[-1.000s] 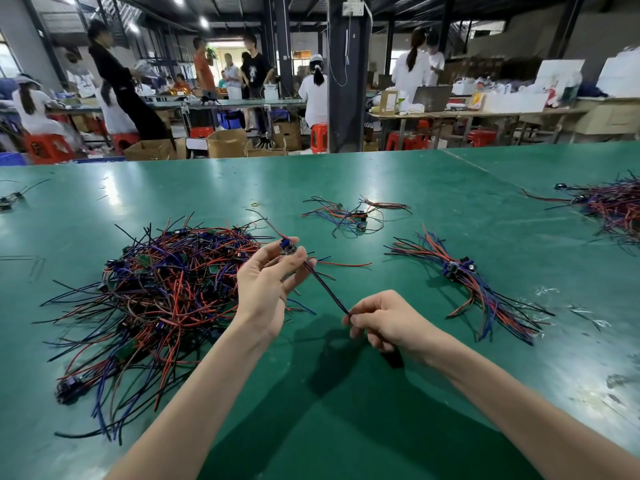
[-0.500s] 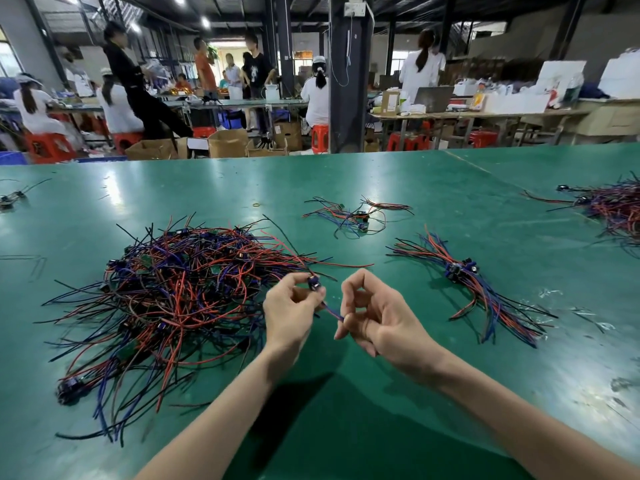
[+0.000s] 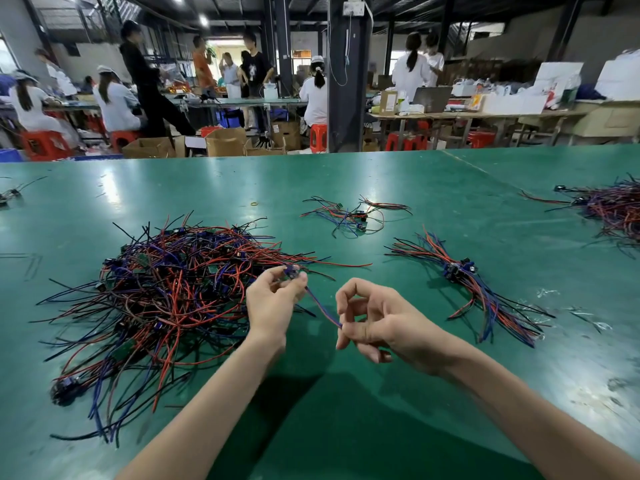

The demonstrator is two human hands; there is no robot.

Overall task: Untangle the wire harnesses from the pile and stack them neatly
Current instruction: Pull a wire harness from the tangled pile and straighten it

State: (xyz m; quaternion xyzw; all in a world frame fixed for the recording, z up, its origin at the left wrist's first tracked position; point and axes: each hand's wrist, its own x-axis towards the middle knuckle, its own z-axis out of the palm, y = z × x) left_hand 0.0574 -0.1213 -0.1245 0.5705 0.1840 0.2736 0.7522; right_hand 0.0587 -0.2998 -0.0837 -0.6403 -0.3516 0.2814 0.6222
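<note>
Head: harness (image 3: 320,304) spans left hand (image 3: 270,306) grip, right hand (image 3: 384,323) grip.

L hand (image 3: 272,306) pinching harness (image 3: 323,307), R hand (image 3: 384,327) likewise

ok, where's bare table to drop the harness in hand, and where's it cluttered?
Bare table between the neat stack and the far-right pile; also the wide strip beyond the small loose bunch to the far edge. Crowded: left side under the big tangled pile, whose wires reach up to the left hand gripping the harness.
</note>
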